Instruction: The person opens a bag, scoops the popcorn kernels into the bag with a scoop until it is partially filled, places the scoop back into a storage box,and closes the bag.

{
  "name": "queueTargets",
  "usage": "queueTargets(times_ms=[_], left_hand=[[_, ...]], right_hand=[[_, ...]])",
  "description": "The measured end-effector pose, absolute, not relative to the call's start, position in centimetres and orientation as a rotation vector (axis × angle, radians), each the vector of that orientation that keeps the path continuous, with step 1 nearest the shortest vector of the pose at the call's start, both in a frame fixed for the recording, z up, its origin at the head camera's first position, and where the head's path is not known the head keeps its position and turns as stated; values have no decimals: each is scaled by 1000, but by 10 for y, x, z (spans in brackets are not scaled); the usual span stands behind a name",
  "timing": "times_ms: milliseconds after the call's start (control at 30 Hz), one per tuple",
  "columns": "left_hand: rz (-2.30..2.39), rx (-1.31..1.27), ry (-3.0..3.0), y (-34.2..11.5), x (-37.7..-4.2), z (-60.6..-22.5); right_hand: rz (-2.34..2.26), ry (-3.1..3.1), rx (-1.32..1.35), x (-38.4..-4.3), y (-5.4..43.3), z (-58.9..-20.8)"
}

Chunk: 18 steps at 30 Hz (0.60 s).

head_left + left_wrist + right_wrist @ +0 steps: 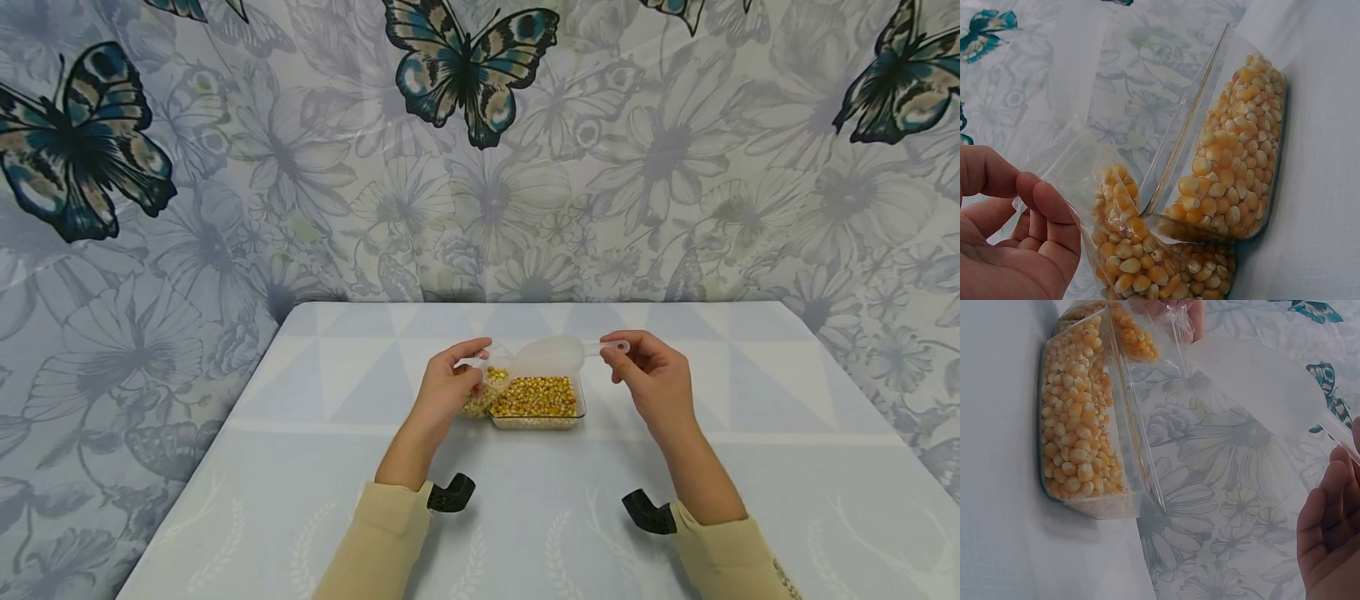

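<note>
My left hand (444, 385) pinches the upper edge of a clear plastic bag (1129, 250) that holds corn kernels. Beside the bag stands a clear rectangular glass container (538, 423), largely filled with yellow kernels (1075, 434). My right hand (660, 379) pinches the handle of a translucent white plastic scoop (551, 357). The scoop is held above the container's far side, its tip close to the mouth of the bag. In the right wrist view the bowl of the scoop (1260, 381) shows from the side; whether kernels lie in it, I cannot tell.
Bag and container rest on a table (300, 467) with a pale cloth of triangles and leaf sprigs. Behind the table hangs a floral backdrop (660, 167) with butterflies. A black strap piece (452, 493) juts from the left cuff, another (648, 512) from the right.
</note>
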State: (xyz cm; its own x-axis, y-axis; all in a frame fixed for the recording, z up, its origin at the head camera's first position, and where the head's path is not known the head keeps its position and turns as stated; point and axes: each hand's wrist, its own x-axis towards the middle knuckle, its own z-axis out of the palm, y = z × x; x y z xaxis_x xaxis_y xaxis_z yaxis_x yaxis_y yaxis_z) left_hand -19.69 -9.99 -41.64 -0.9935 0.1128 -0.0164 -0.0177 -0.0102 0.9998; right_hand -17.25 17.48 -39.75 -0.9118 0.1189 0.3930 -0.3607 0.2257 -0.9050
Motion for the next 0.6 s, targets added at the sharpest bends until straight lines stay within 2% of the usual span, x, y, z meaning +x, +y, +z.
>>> queueTargets(times_ms=[600], left_hand=[[2161,85,2158,-100,-197,-417]], right_hand=[[1716,-2148,173,-179,182,-406]])
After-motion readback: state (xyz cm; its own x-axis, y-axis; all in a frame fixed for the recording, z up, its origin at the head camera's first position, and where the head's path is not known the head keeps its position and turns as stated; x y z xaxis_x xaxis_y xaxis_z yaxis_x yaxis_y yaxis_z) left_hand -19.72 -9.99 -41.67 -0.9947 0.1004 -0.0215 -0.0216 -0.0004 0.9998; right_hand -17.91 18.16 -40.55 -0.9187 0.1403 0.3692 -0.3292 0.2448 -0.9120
